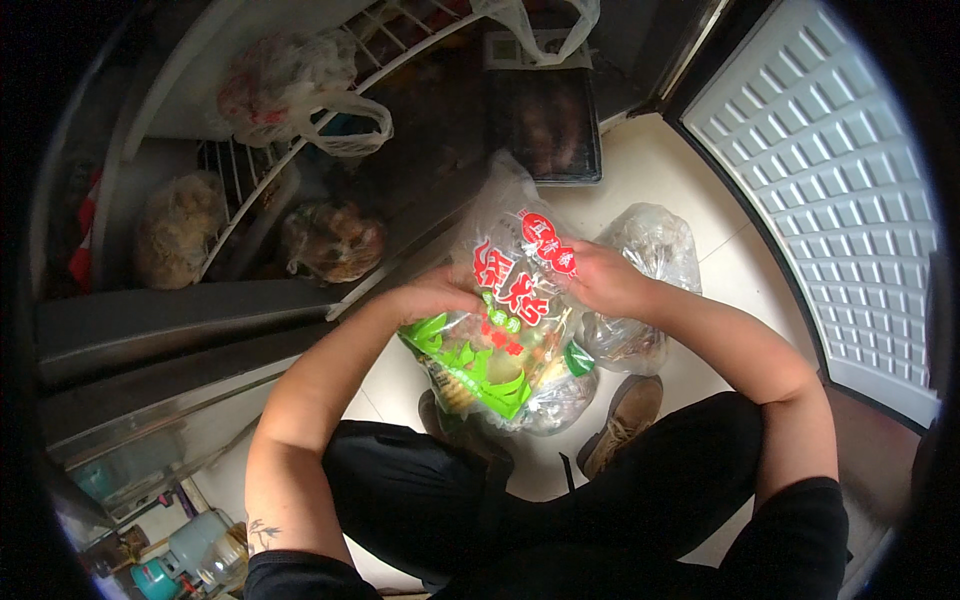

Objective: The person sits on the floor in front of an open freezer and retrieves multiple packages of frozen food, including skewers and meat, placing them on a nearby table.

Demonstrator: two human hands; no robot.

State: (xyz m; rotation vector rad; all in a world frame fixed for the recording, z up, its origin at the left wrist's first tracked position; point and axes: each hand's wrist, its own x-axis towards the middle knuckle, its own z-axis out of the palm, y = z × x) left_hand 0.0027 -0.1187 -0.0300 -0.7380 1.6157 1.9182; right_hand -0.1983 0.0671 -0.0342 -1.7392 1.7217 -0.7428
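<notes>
Both my hands hold a clear plastic food bag (517, 300) with red and green print above the floor between my knees. My left hand (442, 294) grips its left side, fingers partly behind the plastic. On the right side, my right hand (600, 277) has hold of the bag near its upper print. Mixed food shows dimly through the film; exactly what it is I cannot tell. Just right of my right hand, another filled clear plastic bag (649, 225) rests on the tiled floor. A further clear bag (559, 405) shows under the lower right of the printed one.
An open refrigerator or freezer cabinet with a white wire shelf (262, 180) stands ahead, holding bagged food (337, 240). A black tray (551, 127) juts out at its edge. The ribbed white door panel (832, 172) stands at right. My shoe (622, 424) is near the bags.
</notes>
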